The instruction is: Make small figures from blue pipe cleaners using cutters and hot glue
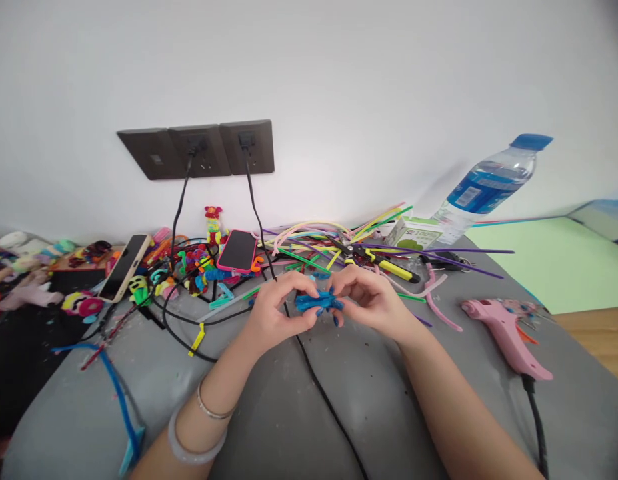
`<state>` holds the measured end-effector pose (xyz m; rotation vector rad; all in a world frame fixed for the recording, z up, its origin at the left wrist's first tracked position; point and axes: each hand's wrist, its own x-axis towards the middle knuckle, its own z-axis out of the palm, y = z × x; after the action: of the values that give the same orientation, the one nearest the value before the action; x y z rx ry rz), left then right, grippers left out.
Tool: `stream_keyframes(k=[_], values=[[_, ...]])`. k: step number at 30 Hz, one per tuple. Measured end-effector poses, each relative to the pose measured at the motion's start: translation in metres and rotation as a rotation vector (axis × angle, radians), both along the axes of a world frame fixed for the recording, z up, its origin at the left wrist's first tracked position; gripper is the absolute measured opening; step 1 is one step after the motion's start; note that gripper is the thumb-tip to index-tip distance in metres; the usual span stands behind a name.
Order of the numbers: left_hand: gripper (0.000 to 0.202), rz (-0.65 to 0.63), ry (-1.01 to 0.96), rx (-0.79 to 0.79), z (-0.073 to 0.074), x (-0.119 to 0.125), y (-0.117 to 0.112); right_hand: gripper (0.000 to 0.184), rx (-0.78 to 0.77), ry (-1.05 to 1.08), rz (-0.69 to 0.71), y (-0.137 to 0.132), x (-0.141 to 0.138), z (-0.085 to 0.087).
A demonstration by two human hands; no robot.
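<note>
Both hands meet above the middle of the grey table (269, 413), around a small bundle of blue pipe cleaner (311, 303). My left hand (281, 310) pinches its left end between thumb and fingers. The right end is between the thumb and fingers of my right hand (366, 300). Fingertips with dark blue nails cover part of the bundle, so its full shape is hidden. Behind the hands lies a heap of loose coloured pipe cleaners (309, 240), with yellow-and-black pliers (383, 262) on it.
A pink glue gun (506, 337) lies at the right, and a water bottle (489, 187) leans by a small carton (413, 233). Phones (237, 251) and pipe-cleaner figures (213, 227) crowd the back left. A black cable (321, 387) crosses beneath my hands. A bent blue pipe cleaner (116, 383) lies at left.
</note>
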<state>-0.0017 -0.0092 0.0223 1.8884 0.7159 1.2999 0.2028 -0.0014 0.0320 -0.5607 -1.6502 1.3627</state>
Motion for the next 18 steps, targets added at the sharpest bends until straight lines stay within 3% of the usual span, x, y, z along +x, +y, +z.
stream_keyframes(k=[18], values=[[0.010, 0.012, 0.002, 0.024, 0.0022, 0.0032, -0.0014, 0.013, -0.022, 0.039, 0.010, -0.0001, -0.0004, 0.0007]])
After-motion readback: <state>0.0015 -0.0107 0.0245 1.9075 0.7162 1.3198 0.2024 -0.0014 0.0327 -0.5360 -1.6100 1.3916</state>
